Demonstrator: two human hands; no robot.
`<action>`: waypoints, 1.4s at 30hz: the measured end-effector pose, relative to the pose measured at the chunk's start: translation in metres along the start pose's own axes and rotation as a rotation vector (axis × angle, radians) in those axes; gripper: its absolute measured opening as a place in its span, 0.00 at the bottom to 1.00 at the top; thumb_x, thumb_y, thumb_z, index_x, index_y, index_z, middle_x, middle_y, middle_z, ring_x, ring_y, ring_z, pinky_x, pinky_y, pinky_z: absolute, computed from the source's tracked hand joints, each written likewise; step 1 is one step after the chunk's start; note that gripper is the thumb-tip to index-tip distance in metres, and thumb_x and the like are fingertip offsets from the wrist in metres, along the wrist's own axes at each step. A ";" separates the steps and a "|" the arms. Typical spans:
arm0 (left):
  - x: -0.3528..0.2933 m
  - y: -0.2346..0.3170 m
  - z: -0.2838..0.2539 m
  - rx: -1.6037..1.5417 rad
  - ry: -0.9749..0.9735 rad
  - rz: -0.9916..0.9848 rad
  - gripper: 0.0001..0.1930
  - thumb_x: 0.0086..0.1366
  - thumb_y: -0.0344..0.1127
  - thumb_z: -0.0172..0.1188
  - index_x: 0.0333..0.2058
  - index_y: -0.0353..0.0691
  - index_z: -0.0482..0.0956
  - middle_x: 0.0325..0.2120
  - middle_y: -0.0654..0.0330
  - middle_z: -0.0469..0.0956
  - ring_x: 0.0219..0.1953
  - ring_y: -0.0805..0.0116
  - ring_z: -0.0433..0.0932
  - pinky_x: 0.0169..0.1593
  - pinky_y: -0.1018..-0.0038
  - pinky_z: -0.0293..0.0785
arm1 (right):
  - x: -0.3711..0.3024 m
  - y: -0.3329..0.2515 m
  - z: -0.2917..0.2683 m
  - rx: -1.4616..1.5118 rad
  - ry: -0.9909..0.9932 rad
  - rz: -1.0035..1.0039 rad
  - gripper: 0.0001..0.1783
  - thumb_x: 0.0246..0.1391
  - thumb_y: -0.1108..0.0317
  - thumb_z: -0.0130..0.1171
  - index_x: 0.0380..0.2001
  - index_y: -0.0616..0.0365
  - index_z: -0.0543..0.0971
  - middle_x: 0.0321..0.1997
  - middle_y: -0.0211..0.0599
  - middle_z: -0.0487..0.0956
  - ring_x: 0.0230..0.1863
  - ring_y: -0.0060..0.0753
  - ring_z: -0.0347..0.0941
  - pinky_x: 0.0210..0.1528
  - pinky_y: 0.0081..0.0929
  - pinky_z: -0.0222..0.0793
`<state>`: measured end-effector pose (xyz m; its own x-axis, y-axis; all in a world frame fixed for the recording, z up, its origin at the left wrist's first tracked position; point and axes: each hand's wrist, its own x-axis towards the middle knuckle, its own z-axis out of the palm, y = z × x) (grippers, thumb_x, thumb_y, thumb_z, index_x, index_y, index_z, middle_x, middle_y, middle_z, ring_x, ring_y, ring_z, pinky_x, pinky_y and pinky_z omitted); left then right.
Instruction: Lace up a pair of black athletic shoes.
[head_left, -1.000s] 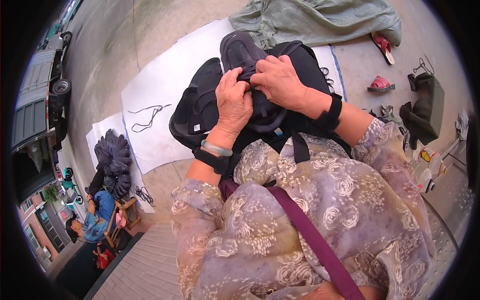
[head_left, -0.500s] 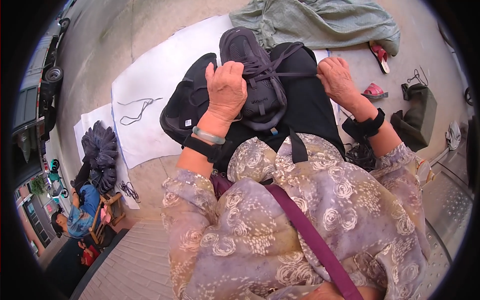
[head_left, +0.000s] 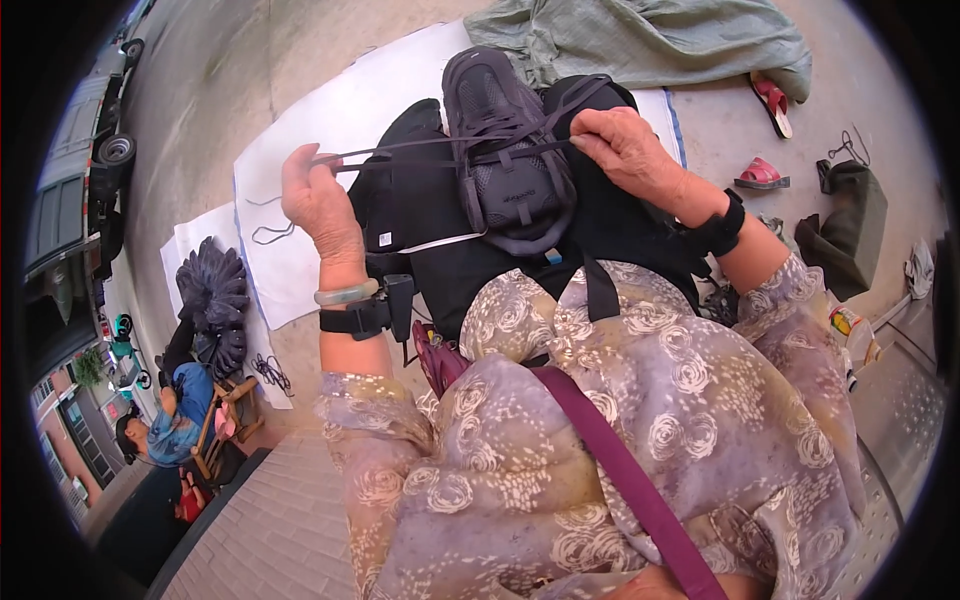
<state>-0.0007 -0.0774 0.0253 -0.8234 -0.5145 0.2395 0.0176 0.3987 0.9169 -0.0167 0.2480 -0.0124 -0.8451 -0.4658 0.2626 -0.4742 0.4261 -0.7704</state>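
A dark grey shoe (head_left: 515, 190) lies across my lap, its toe pointing away from me and its heel nearest my body. Dark shoelaces (head_left: 415, 146) run through its eyelets. Out to the left, my left hand (head_left: 325, 200) pinches lace strands and holds them stretched taut from the shoe. My right hand (head_left: 625, 148) grips a lace just right of the shoe, fingers closed. More lace loops above the right hand, over my dark-trousered knee. Another dark shoe (head_left: 405, 205), partly covered, appears to rest left of the first one.
White sheeting (head_left: 310, 130) covers the ground ahead, with a loose lace on it. A grey-green cloth (head_left: 650, 40) lies beyond. Red sandals (head_left: 762, 172) and a dark green box-like thing (head_left: 850, 225) are at right. Bundled dark shoe parts (head_left: 210, 285) and a seated person (head_left: 180, 420) are at left.
My left hand has moved away to the left, drawing lace strands out from the shoe. My right hand has come slightly inward toward the shoe.
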 end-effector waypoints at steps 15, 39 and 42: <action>-0.069 -0.010 0.054 -0.128 -0.489 -0.230 0.12 0.55 0.19 0.44 0.36 0.33 0.73 0.30 0.63 0.73 0.33 0.77 0.71 0.41 0.80 0.70 | -0.200 0.173 -0.134 -0.810 -0.111 0.571 0.08 0.53 0.64 0.50 0.29 0.58 0.71 0.25 0.45 0.74 0.29 0.51 0.71 0.33 0.40 0.65; -0.061 0.017 0.068 0.158 -0.362 0.181 0.06 0.55 0.26 0.56 0.33 0.36 0.75 0.35 0.56 0.75 0.39 0.61 0.73 0.45 0.70 0.68 | -0.017 -0.007 0.009 0.059 -0.055 0.135 0.11 0.48 0.61 0.56 0.28 0.58 0.72 0.22 0.42 0.74 0.29 0.48 0.72 0.31 0.37 0.66; -0.067 0.029 0.082 0.298 -0.489 0.427 0.05 0.57 0.30 0.57 0.29 0.35 0.78 0.39 0.53 0.75 0.42 0.60 0.73 0.48 0.70 0.67 | -0.007 -0.029 0.016 0.018 -0.098 0.172 0.32 0.38 0.47 0.63 0.39 0.63 0.68 0.31 0.47 0.75 0.34 0.46 0.74 0.36 0.35 0.68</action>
<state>0.0090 0.0312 0.0100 -0.9403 0.1046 0.3238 0.2971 0.7162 0.6315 0.0065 0.2266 -0.0011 -0.8848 -0.4607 0.0691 -0.3195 0.4922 -0.8097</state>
